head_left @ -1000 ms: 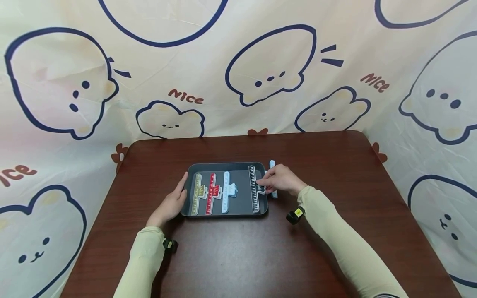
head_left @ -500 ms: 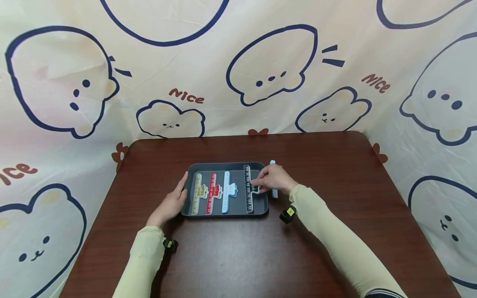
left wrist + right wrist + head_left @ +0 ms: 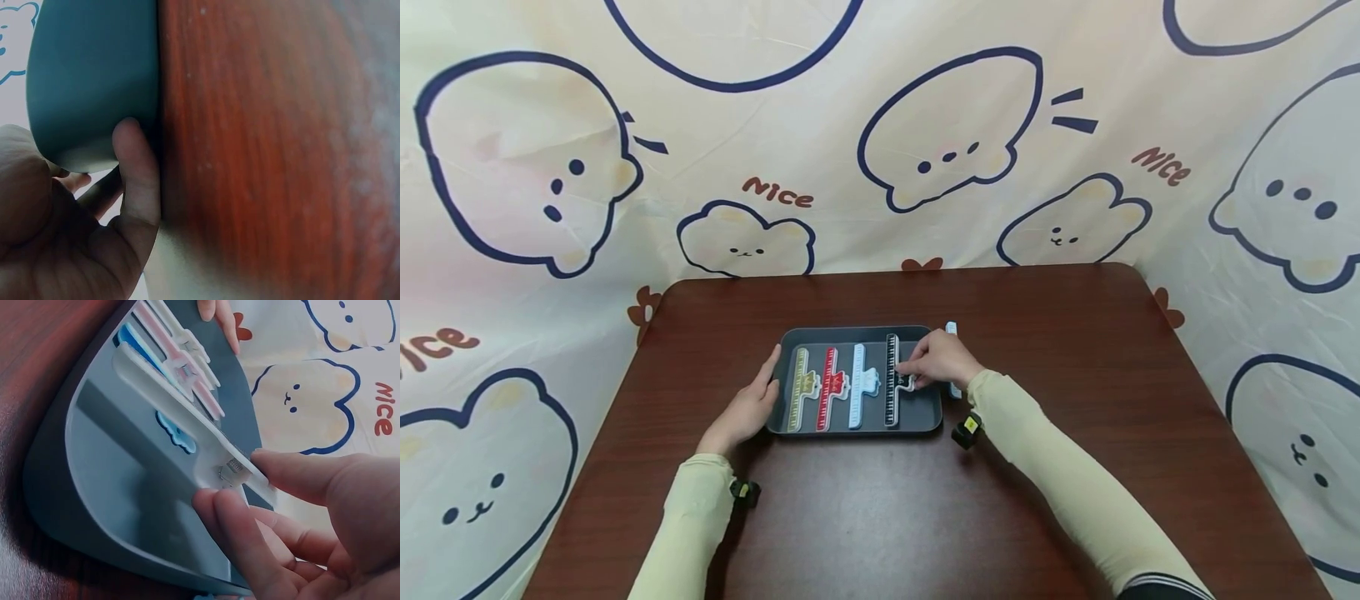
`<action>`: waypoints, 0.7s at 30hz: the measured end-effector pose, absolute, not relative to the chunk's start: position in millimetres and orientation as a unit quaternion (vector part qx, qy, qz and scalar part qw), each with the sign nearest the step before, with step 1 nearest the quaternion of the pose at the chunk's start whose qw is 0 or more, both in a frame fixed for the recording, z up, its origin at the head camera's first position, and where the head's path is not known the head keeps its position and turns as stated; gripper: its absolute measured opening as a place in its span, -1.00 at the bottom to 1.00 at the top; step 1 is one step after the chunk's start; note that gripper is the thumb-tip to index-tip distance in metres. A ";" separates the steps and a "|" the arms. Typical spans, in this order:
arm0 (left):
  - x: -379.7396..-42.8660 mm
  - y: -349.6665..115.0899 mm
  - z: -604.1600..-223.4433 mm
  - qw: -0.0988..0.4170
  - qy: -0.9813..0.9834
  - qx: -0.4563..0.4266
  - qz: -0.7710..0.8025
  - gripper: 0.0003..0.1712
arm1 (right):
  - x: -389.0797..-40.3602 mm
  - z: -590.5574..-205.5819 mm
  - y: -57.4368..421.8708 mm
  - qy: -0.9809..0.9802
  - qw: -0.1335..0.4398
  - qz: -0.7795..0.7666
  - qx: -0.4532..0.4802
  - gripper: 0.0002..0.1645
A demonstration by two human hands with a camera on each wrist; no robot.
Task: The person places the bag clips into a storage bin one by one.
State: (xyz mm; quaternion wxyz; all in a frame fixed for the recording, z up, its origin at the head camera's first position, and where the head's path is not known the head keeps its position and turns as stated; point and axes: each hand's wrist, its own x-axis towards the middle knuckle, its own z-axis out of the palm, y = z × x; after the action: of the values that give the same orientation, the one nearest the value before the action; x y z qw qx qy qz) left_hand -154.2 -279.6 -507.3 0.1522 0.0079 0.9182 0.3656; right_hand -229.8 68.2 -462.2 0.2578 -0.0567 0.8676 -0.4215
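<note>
A dark grey tray [image 3: 917,425] holds several ruler-edged clips. In a row from the left lie a yellowish clip [image 3: 797,392], a red clip [image 3: 827,392] and a light blue clip [image 3: 857,392]. To the right of these, my right hand [image 3: 942,360] pinches a black ruler clip [image 3: 892,383] by its handle, between thumb and fingers. The right wrist view shows the pale back of this clip [image 3: 169,403] tilted above the tray floor. My left hand [image 3: 747,412] rests against the tray's left end with fingers extended. In the left wrist view its thumb [image 3: 136,169] lies along the tray's outer wall.
Another light blue clip [image 3: 953,388] lies on the table just right of the tray, partly hidden by my right hand. The brown wooden table [image 3: 865,517] extends around the tray. A printed cloth [image 3: 820,150] hangs behind and at both sides.
My right hand has carried the black ruler clip leftward over the tray, closer to the light blue clip in the row. The left hand and tray stay in place.
</note>
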 end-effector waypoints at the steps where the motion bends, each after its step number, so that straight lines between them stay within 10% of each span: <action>1: -154.3 -279.4 -507.1 0.153 0.918 0.007 0.366 -0.27 | -230.0 -463.2 67.3 0.870 0.257 -0.418 -0.058 -0.78; 21: -153.5 -278.7 -507.8 0.154 0.915 0.006 0.372 -0.26 | -224.7 -470.4 56.3 0.893 0.233 -0.373 -0.091 -0.86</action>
State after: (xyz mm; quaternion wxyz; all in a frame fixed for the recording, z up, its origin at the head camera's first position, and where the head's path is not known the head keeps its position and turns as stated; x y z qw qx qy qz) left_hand -153.5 -278.7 -507.8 0.1543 0.0061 0.9153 0.3721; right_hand -224.7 56.3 -470.4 0.2335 -0.0910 0.8934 -0.3728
